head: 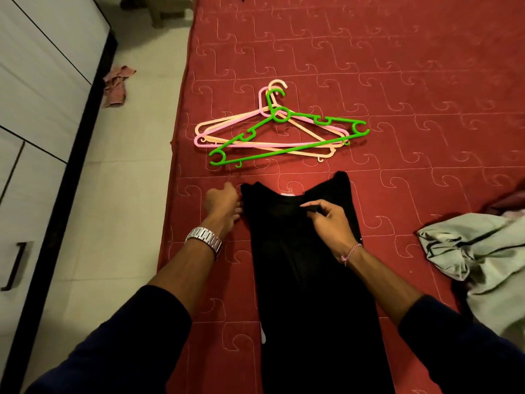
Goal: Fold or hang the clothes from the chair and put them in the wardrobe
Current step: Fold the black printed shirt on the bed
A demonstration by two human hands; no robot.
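A black garment (306, 268) lies lengthwise on the red quilted bed (397, 66), folded into a narrow strip. My left hand (224, 204), with a metal watch on the wrist, sits at the garment's upper left edge with fingers curled against the cloth. My right hand (326, 218) pinches a bit of the black fabric near the collar between thumb and forefinger. A pile of plastic hangers (279, 129), green, pink and peach, lies on the bed just beyond the garment.
A crumpled grey-green garment (477, 251) lies at the bed's right, with a dark reddish cloth (508, 201) behind it. The white wardrobe (37, 81) with dark handles stands at the left across a tiled floor strip. A pink rag (116, 85) lies on the floor.
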